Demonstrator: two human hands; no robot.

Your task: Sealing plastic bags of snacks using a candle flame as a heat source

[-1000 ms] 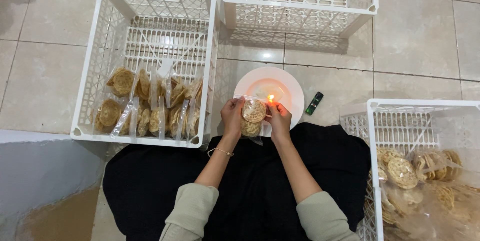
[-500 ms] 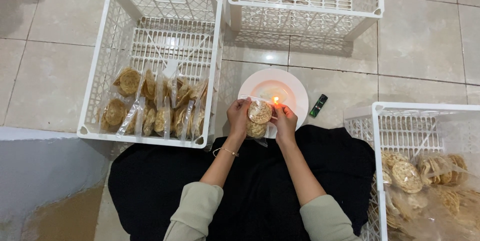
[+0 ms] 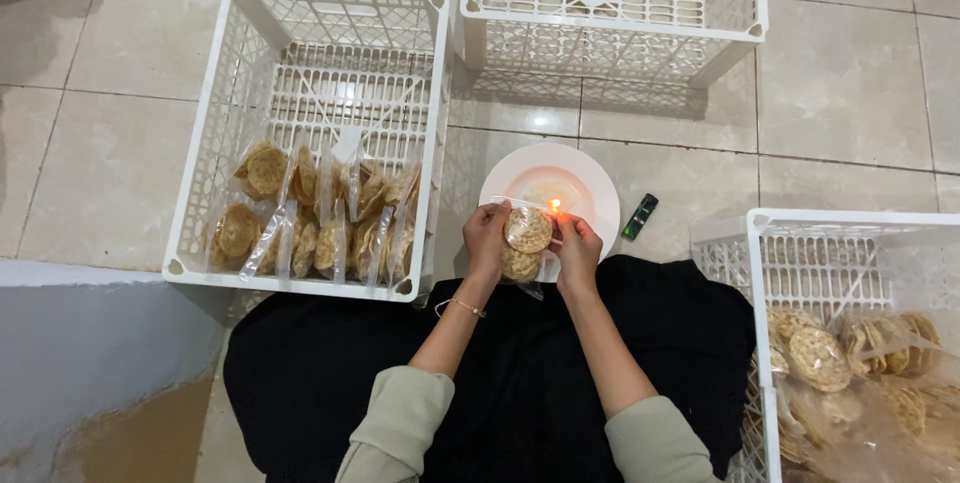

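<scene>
Both hands meet over the near edge of a white plate [image 3: 585,178] on the tiled floor [image 3: 840,83]. The left hand [image 3: 487,239] and right hand [image 3: 578,248] are each closed on a clear bag [image 3: 524,243] of round tan crackers, one hand at either side, so the bag hangs between them with its top up by the plate. A small flame [image 3: 553,206] burns on the plate, right at the bag's upper edge – whether the plastic touches the flame cannot be told. A thin bracelet [image 3: 462,306] sits on the left wrist. Both sleeves are pale green, and the person sits on the floor in dark clothing.

Just right of the plate lies a dark lighter [image 3: 640,217] with a green tip, apart from the hands.

Three white lattice crates stand around the person. The left crate [image 3: 210,153] holds a row of filled cracker bags [image 3: 320,218] along its near side – the far half of its bottom is bare. The far crate [image 3: 735,3], beyond the plate, shows only its lattice bottom. The right crate [image 3: 760,243], at the person's right knee, holds loose crackers [image 3: 820,358] and clear plastic, running out of view at the picture's edge.

At lower left a grey step [image 3: 90,343] meets the tiles, with a brownish stain near the bottom edge
</scene>
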